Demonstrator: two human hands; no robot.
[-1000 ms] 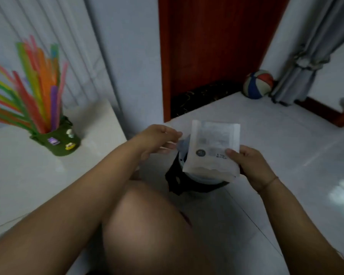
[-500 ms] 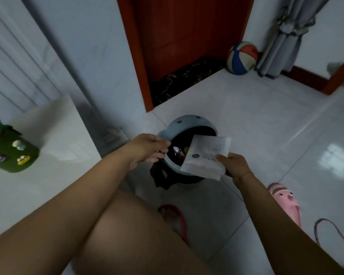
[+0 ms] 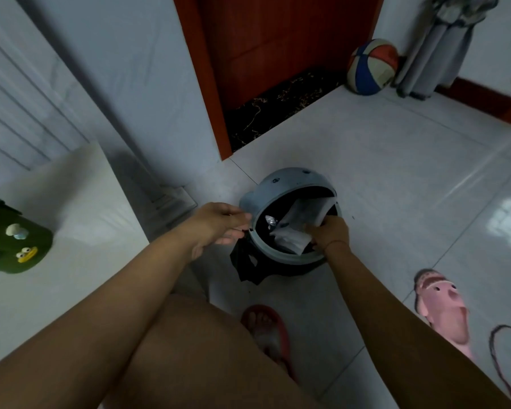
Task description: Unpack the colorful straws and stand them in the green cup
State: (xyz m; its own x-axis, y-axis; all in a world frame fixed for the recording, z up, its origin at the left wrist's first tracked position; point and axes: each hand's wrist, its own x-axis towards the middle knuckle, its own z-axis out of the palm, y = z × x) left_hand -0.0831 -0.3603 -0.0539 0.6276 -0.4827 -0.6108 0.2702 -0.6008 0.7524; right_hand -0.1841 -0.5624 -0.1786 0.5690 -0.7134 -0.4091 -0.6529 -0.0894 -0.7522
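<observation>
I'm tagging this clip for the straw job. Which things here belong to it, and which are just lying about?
Job: green cup on the white table; white wrapper, pinched by the right hand in the mouth of the open bin; left hand at the bin's rim.
Lying about: ball, pink slipper, curtain.

Grey-blue round bin (image 3: 289, 180) on pale tiled floor (image 3: 396, 172), black liner (image 3: 245, 264) spilling over its near side. Red-brown door (image 3: 278, 39) behind, dark speckled threshold strip (image 3: 278, 104) at its foot. Red-white-blue basketball (image 3: 372, 66) against grey curtain (image 3: 437, 54). Pink pig slipper (image 3: 443, 308) lower right, thin cord loop (image 3: 496, 349) just beside. White table (image 3: 71, 231) left.
</observation>
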